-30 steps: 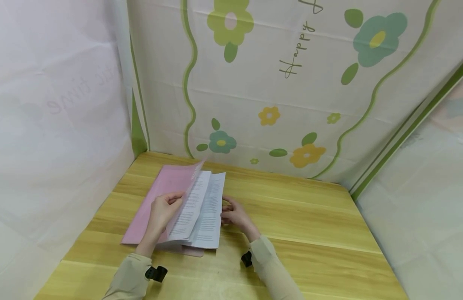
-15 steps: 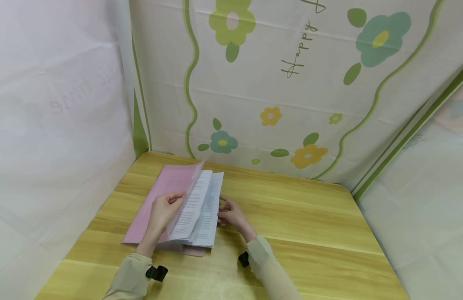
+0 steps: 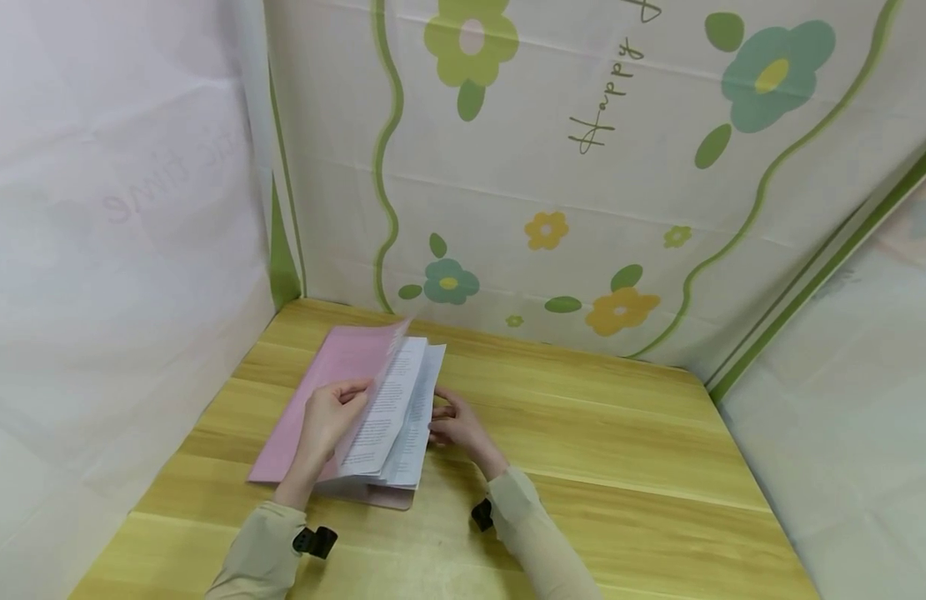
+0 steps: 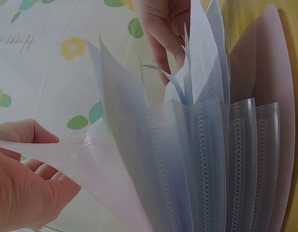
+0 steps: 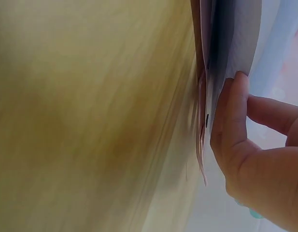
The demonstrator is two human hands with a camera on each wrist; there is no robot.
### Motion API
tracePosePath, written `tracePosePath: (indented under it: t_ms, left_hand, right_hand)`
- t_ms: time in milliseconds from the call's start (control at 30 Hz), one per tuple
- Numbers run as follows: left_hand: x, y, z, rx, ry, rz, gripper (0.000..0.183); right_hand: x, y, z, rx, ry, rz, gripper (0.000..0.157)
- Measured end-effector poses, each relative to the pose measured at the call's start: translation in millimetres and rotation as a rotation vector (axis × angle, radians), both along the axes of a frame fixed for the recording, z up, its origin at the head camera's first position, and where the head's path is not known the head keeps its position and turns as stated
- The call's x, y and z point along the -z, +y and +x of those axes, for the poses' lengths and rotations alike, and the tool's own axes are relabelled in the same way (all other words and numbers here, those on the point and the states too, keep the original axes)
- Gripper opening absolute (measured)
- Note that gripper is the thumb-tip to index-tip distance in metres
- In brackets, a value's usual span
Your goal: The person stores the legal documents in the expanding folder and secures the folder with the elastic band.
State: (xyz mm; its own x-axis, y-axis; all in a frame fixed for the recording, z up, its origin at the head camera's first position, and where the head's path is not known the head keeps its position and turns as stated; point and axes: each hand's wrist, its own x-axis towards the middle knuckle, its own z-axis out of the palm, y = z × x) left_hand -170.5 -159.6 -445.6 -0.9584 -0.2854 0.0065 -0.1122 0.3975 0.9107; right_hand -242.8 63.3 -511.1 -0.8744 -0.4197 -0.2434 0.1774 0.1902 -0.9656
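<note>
A pink expanding file folder lies on the table, its translucent cover tilted up. My left hand pinches the edge of that raised cover between thumb and fingers. Beneath the cover, printed sheets of paper stick out to the right. My right hand holds the outer edge of these sheets, fingertips on the paper in the right wrist view. In the left wrist view, clear pleated pockets fan apart, with the sheets between them. The sheets' inner edges are hidden in the pockets.
The wooden table extends to the right of the folder. White flower-printed curtains stand behind the table and at both sides. A black wrist camera sits at the left cuff.
My right hand has moved slightly left, pushing the outer sheets further toward the folder. More of the pink back cover shows at the front. The left hand keeps its hold on the cover.
</note>
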Motion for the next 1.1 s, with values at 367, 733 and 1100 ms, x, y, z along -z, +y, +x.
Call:
tracePosePath:
  t_ms: [367, 733, 1100]
  left_hand:
    - [-1.5, -1.8, -0.5, 0.007, 0.008, 0.010, 0.032]
    - [-2.6, -3.4, 0.0, 0.000, 0.009, 0.003, 0.032]
    - [-1.9, -2.6, 2.7, 0.002, 0.010, 0.012, 0.033]
  right_hand:
    - [-2.5, -7.2, -1.2, 0.023, -0.020, -0.007, 0.069]
    - [-0.9, -15.0, -3.1, 0.019, -0.019, -0.027, 0.071]
    - [4.5, -17.8, -4.1, 0.009, -0.020, -0.048, 0.070]
